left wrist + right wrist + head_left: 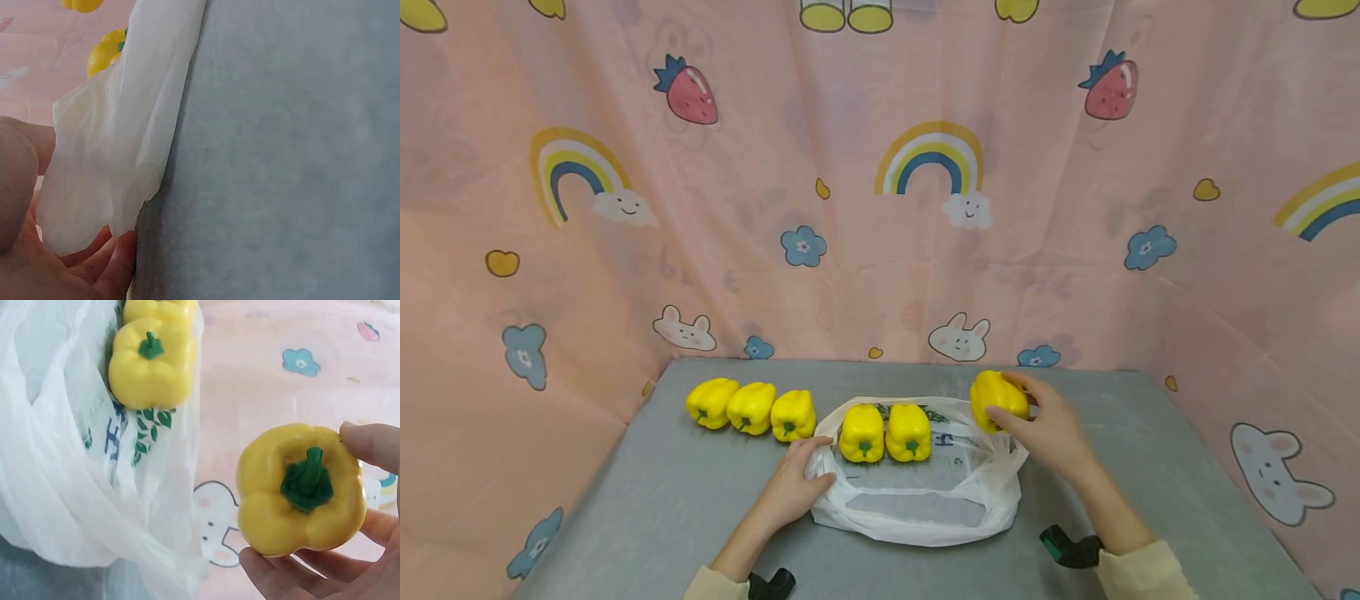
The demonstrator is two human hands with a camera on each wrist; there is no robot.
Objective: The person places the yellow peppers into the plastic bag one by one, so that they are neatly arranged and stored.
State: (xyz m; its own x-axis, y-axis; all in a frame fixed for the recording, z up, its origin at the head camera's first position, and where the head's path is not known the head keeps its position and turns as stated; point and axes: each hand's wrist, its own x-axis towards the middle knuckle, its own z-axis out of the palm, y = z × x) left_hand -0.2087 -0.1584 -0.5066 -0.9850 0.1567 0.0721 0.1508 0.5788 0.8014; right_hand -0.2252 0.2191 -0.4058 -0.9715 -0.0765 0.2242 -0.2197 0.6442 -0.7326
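**Two hands at a white plastic bag with yellow bell peppers**

On the grey worktop (647, 492), three loose yellow bell peppers (751, 407) lie in a row at the far left, clear of both hands. A thin white plastic carrier bag (917, 500) lies open at centre, with two yellow bell peppers in the bag (885, 432) side by side at its far edge, green stems toward the camera. A pink cartoon-print curtain (880, 208) encloses the scene. The left hand (793, 487) pinches the bag's left rim, fingers curled on the film. The right hand (1048, 425) forms a closed grip on a single yellow bell pepper with green stem (301, 489), fingers wrapped round it; this pepper is held just above the bag's far right corner.
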